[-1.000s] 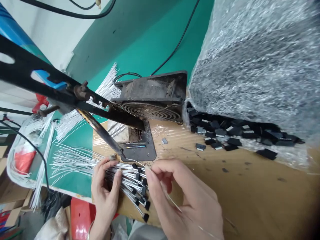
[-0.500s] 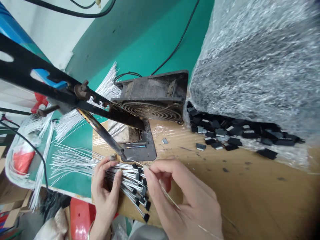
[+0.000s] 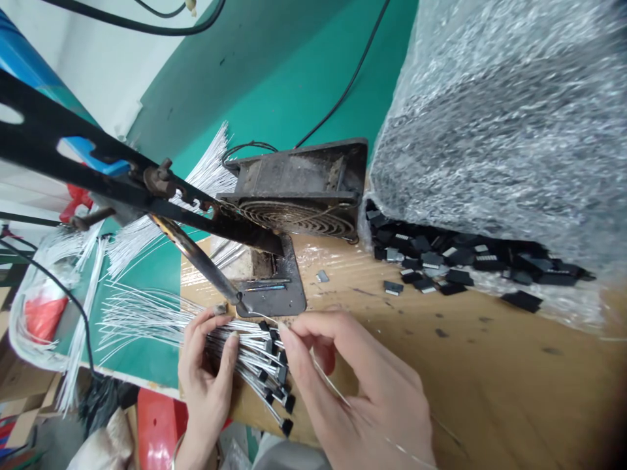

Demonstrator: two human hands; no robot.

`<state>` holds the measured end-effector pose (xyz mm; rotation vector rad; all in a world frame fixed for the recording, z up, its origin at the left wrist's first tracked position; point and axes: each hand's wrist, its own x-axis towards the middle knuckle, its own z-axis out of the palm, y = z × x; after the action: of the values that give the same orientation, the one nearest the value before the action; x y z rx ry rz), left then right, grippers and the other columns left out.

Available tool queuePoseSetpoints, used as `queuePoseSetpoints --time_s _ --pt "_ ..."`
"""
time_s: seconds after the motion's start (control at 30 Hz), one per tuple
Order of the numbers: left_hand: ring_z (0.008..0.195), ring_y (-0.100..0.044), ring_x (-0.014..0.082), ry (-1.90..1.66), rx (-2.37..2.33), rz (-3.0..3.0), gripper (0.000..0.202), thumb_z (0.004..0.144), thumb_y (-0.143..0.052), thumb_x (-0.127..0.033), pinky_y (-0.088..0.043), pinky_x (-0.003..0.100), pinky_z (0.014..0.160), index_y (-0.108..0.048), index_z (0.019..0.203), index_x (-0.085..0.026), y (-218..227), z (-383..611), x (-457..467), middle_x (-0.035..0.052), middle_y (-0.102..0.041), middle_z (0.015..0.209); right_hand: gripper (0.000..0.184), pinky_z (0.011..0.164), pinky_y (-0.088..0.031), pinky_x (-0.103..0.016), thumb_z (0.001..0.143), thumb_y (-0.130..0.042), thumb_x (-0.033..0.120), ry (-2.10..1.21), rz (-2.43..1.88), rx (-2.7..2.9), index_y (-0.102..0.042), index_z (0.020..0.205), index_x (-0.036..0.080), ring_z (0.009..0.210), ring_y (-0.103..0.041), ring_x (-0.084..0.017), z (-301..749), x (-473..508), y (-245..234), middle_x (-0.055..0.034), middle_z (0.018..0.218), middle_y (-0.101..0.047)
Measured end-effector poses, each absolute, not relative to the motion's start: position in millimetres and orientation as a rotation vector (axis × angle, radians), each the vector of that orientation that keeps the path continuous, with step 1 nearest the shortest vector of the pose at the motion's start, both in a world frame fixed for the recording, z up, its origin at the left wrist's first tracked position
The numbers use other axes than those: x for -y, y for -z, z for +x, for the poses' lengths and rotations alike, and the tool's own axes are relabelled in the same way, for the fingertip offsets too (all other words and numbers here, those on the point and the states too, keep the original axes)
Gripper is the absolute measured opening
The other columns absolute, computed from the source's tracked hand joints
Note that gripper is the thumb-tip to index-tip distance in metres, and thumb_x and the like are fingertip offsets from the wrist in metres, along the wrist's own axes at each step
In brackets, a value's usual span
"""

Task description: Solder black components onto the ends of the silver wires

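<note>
My left hand (image 3: 208,372) is curled over a bundle of white wires (image 3: 147,320), thumb and fingers closed around part of it. Black connectors (image 3: 281,373) sit at the wires' right ends, fanned out on the brown board. Between thumb and forefinger, my right hand (image 3: 362,385) pinches a thin solder wire (image 3: 332,385), which trails back across the palm. The solder's front end reaches left toward the tip of a soldering iron (image 3: 215,279) that slants down from above. My right fingertips are close by the upper connectors and hide some of them.
A black slotted metal bar (image 3: 196,219) carries the iron and stands on a dark base plate (image 3: 289,297). Behind is a dusty fan (image 3: 298,183). At right, a clear plastic bag (image 3: 490,130) spills black connector pieces (image 3: 431,261). More white wires (image 3: 147,228) lie on the green mat (image 3: 294,78).
</note>
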<state>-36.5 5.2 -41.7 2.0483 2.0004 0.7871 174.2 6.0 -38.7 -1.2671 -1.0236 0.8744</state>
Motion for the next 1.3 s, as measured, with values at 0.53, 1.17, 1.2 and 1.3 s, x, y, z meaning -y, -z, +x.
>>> queuePoseSetpoints --time_s 0.53,1.17,1.2,1.3 --pt "0.125 -0.062 0.0286 -0.782 -1.988 2.045 0.015 0.095 -0.073 -0.03 -0.043 0.043 0.112 -0.075 0.11 -0.026 42.0 -37.3 -5.0 0.0063 -0.069 0.124 0.013 0.059 -0.049 -0.021 0.096 -0.066 0.016 -0.847 -1.277 1.012 -0.065 0.084 0.023 0.06 -0.06 -0.011 172.0 -7.3 37.7 0.0042 0.071 -0.066" --pt "0.125 -0.064 0.0285 -0.789 -1.971 2.076 0.015 0.095 -0.072 -0.029 -0.046 0.04 0.109 -0.076 0.109 -0.025 42.6 -37.2 -5.3 0.0071 -0.071 0.124 0.011 0.059 -0.046 -0.023 0.097 -0.066 0.018 -0.812 -1.306 1.021 -0.064 0.09 0.025 0.058 -0.05 -0.012 172.4 -6.1 39.9 0.0052 0.071 -0.06" --pt "0.124 -0.064 0.0284 -0.79 -1.967 2.077 0.015 0.095 -0.072 -0.029 -0.047 0.04 0.108 -0.076 0.109 -0.025 42.6 -37.3 -5.2 0.007 -0.071 0.124 0.011 0.059 -0.046 -0.023 0.097 -0.066 0.018 -0.81 -1.314 1.024 -0.064 0.089 0.025 0.058 -0.049 -0.012 172.5 -5.8 39.9 0.0051 0.071 -0.059" --pt "0.125 -0.064 0.0283 -0.79 -1.957 2.08 0.015 0.095 -0.072 -0.028 -0.047 0.04 0.108 -0.075 0.11 -0.026 42.9 -38.3 -4.8 0.0068 -0.071 0.124 0.011 0.059 -0.045 -0.023 0.096 -0.067 0.016 -0.78 -1.315 1.035 -0.064 0.089 0.024 0.058 -0.049 -0.011 172.2 -6.0 39.6 0.0052 0.07 -0.058"
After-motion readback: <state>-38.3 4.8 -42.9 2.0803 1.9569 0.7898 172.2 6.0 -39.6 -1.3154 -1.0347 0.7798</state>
